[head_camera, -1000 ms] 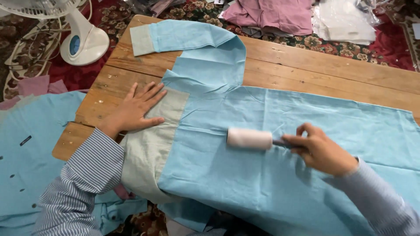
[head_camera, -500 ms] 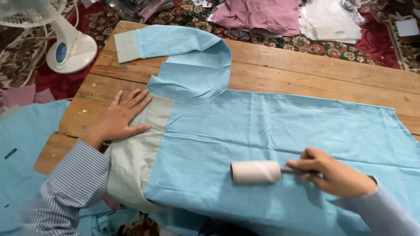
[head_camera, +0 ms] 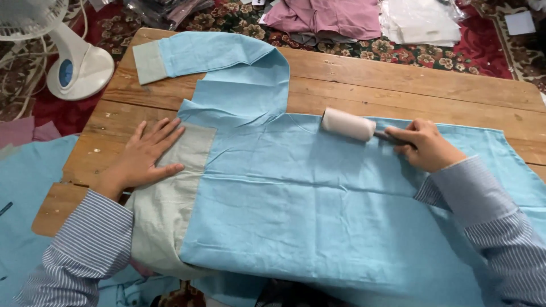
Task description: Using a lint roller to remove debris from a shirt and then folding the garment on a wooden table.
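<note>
Lint roller (head_camera: 348, 124) moved from lower centre to upper centre of blue garment (head_camera: 318, 210). Right hand (head_camera: 426, 145) gripping handle; left hand (head_camera: 145, 156) flat, open, pinning grey panel (head_camera: 176, 193). Cloth soft, light; likely best held flat on table (head_camera: 409, 85).

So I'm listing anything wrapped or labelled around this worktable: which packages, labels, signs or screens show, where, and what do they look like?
Clear plastic bags: on the carpet past the table's far edge, flat, see-through over white.
White slip: far right on the carpet, small, rectangular.
Blue oval panel: on the white fan base, far left.
No signs or screens.
</note>
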